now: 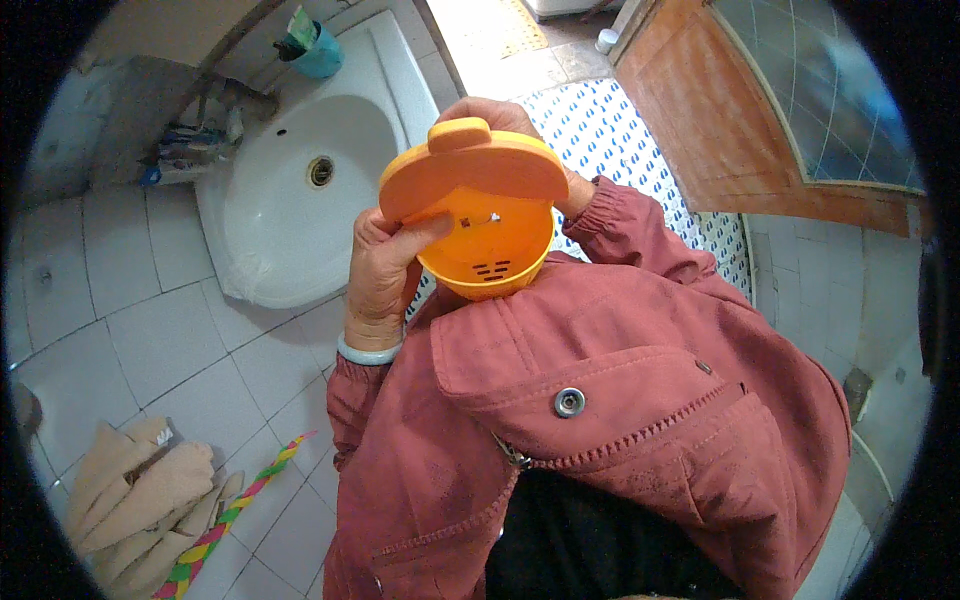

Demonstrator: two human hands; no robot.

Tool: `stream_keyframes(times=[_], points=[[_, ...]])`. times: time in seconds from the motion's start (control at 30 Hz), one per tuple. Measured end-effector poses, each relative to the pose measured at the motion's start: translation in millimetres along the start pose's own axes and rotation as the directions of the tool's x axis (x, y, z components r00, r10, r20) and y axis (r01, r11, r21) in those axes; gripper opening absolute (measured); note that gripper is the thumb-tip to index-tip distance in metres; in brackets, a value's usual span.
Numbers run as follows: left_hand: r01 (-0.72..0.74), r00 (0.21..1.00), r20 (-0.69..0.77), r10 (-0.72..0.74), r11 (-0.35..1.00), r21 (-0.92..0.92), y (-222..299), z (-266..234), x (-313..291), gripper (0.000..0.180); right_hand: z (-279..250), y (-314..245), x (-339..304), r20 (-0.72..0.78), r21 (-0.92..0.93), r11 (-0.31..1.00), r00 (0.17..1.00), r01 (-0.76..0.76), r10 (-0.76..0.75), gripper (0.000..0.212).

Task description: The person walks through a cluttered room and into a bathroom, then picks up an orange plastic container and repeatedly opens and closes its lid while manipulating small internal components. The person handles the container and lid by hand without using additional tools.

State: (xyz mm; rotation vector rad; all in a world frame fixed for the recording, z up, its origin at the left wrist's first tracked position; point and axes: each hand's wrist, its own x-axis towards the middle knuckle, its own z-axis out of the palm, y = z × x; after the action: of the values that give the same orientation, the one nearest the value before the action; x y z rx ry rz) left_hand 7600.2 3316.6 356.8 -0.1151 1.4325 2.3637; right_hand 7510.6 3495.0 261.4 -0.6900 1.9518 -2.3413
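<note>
Both hands hold a yellow plastic container (490, 250) in front of my chest. Dark slots and a small shiny spot show inside it. A flat orange piece with a rounded tab (475, 175) covers its far side; whether this is a lid or a back plate I cannot tell. My left hand (382, 265) grips the left side, thumb over the rim, a pale bangle on the wrist. Around the far right side curls my right hand (490, 112), partly hidden behind the orange piece.
A white washbasin (300, 230) is at the left, with a blue cup (318, 55) on its back corner and several tubes (190, 150) beside it. Beige cloth (150, 490) and a colourful twisted strip (235, 505) lie lower left. A wooden door (710, 110) stands at upper right.
</note>
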Motion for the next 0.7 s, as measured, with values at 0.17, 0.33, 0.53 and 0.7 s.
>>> stream_keyframes(times=[0.17, 0.33, 0.53, 0.7], points=[[-0.083, 0.997, 0.005, 0.083, 0.996, 0.031, 3, -1, -3, 0.023, -8, -24, -7, -0.190, 0.146, 0.954, 0.939, -0.262, 0.287, 0.034], [-0.096, 0.995, -0.035, 0.098, 0.994, 0.048, 7, 3, -5, 0.023, -16, -43, -28, 0.223, 0.307, 0.741, 0.802, -0.597, 0.554, 0.038], [-0.069, 0.998, 0.009, 0.069, 0.997, 0.041, 8, 9, -3, 0.024, -16, -50, -30, 0.298, 0.541, 0.794, 0.946, -0.279, 0.129, 0.027], [-0.053, 0.998, -0.032, 0.052, 0.998, -0.040, 6, 10, -7, 0.026, -19, -56, -28, 0.284, 0.416, 0.882, 0.953, -0.220, 0.104, 0.029]])
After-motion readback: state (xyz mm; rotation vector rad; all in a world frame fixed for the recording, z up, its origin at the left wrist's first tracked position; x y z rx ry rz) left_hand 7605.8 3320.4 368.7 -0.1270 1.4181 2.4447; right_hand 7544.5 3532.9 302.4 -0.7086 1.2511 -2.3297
